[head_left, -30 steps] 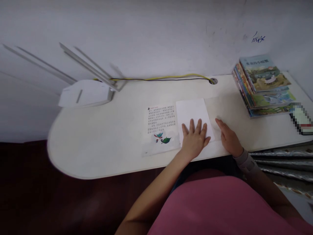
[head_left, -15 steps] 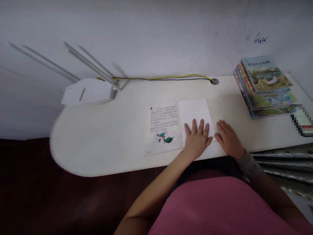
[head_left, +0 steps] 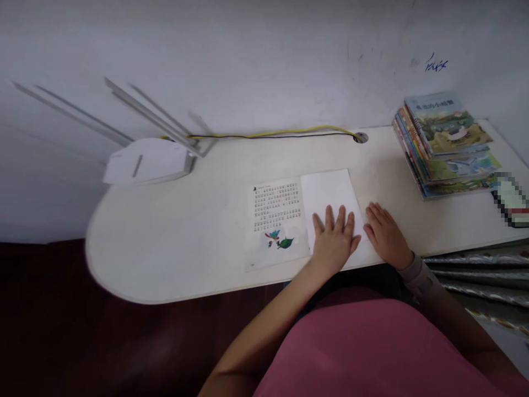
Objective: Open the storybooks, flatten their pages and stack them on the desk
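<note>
An open booklet lies on the white table, with printed text and a picture of an insect and a green leaf on its left page. Its right page looks blank. Flat on the lower part of that blank page rests my left hand, fingers spread, holding nothing. My right hand lies flat on the table just right of the booklet, fingers stretched out and close together, with nothing in it. A grey band circles the right wrist.
A white router with long antennas stands at the back left. Yellow and black cables run along the wall into a hole. Stacked picture books sit at the right, beside a blurred-out object.
The view has shifted slightly, so the router and booklet appear a little lower. Both hands keep their places, the left on the page and the right beside it.
</note>
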